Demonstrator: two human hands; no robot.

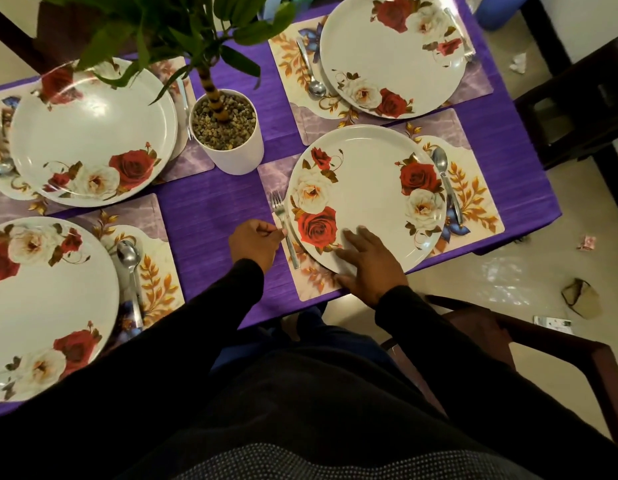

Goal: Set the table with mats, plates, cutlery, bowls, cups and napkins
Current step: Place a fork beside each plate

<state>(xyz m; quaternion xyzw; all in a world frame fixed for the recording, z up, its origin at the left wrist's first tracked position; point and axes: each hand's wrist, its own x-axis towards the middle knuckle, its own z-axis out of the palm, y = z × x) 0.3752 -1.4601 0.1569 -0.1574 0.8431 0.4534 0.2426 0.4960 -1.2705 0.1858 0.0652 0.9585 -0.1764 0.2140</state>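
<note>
Purple tablecloth (210, 209) under both hands: left hand (253, 242) pinches the fork (283, 226); right hand (368, 263), fingers spread, rests on the plate (366, 188); tiled floor (529, 271) beyond.

I can read no text, label, brand or number here: the plates and mats before me carry only flower patterns.
</note>
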